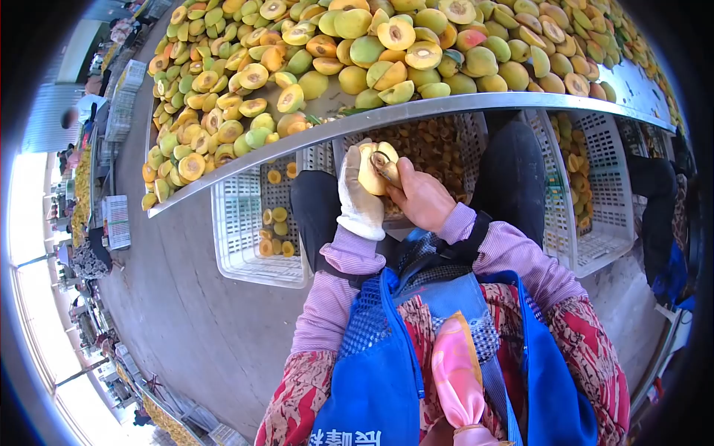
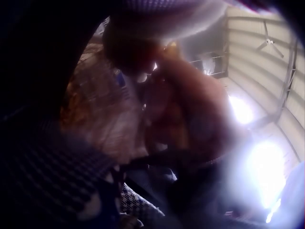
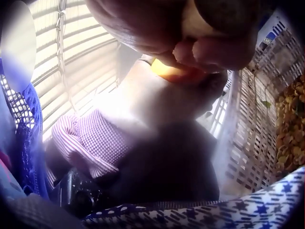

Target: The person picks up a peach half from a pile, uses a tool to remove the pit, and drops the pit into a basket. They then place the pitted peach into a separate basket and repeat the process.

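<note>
In the head view my left hand (image 1: 360,195), in a white glove, holds a yellow peach half (image 1: 369,172) with its cut face up. My bare right hand (image 1: 425,197) pinches a small pitting tool with a dark curved metal loop (image 1: 382,159). The loop lies at the middle of the cut face, over the pit area. Both hands meet just below the table's metal edge, above the knees. In the right wrist view the right fingers (image 3: 214,55) are close above an orange part of the peach (image 3: 169,71). The left wrist view is dark and blurred.
A metal-edged table (image 1: 416,105) bears a heap of halved and whole peaches (image 1: 364,50). Under it stand a white crate (image 1: 227,238) with several peach halves, a crate of brown pieces (image 1: 428,145) between the knees, and another crate (image 1: 606,201) of halves at right.
</note>
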Motion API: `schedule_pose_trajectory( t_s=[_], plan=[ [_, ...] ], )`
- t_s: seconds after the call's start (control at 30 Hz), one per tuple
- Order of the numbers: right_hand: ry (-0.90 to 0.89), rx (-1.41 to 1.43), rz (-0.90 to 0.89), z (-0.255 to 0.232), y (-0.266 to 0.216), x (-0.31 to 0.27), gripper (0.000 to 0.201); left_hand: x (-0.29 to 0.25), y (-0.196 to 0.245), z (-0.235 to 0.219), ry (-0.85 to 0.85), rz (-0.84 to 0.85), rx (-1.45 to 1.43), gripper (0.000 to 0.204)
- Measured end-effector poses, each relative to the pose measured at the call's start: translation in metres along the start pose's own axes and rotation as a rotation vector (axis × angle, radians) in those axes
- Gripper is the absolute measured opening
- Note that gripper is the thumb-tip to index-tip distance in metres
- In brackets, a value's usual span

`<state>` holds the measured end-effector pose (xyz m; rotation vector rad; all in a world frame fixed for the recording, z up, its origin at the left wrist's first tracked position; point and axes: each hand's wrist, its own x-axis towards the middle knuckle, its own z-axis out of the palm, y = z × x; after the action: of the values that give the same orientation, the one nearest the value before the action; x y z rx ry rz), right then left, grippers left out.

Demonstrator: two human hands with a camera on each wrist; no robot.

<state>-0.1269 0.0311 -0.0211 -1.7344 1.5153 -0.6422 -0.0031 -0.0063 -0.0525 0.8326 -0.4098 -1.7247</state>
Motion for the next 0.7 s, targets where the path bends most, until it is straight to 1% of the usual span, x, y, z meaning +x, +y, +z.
schedule_pose_trajectory(
  t_s=[0.07,0.1,0.17,0.23,0.3,0.37,0.43,0.5,0.57,0.6,0.67,0.7],
  plan=[
    [-0.004,0.000,0.014,-0.001,0.000,0.001,0.028,0.002,-0.001,-0.001,-0.006,0.051,0.002,0.037],
    [-0.029,0.006,0.017,-0.002,0.001,0.002,0.028,0.003,-0.003,-0.003,-0.004,0.046,0.000,0.037],
    [-0.055,0.014,0.027,-0.003,0.004,0.004,0.028,0.007,-0.007,-0.009,0.059,0.148,0.106,0.035],
    [-0.105,-0.022,-0.029,-0.003,0.008,0.006,0.029,0.005,-0.002,-0.004,0.084,0.150,0.118,0.034],
    [-0.137,-0.033,-0.027,-0.006,0.010,0.008,0.028,0.003,0.002,-0.006,0.118,0.160,0.129,0.033],
    [-0.163,-0.048,-0.029,-0.011,0.011,0.010,0.028,0.005,0.005,-0.008,0.061,0.104,0.133,0.032],
    [-0.207,-0.053,-0.027,-0.013,0.012,0.010,0.025,0.001,0.007,-0.003,0.069,0.121,0.163,0.031],
    [-0.208,-0.027,-0.006,-0.012,0.011,0.009,0.024,-0.001,0.006,-0.001,0.074,0.141,0.195,0.031],
    [-0.205,0.001,0.013,-0.008,0.011,0.007,0.024,-0.004,0.001,0.000,0.091,0.242,0.224,0.029],
    [-0.196,-0.009,0.003,-0.005,0.014,0.008,0.026,-0.002,-0.001,-0.004,0.096,0.206,0.119,0.028],
    [-0.185,-0.008,0.002,0.002,0.019,0.008,0.027,0.005,-0.007,-0.010,0.107,0.229,0.127,0.028],
    [-0.144,0.064,-0.038,0.004,0.020,0.007,0.027,0.002,-0.006,-0.007,0.126,0.243,0.129,0.027]
  ],
)
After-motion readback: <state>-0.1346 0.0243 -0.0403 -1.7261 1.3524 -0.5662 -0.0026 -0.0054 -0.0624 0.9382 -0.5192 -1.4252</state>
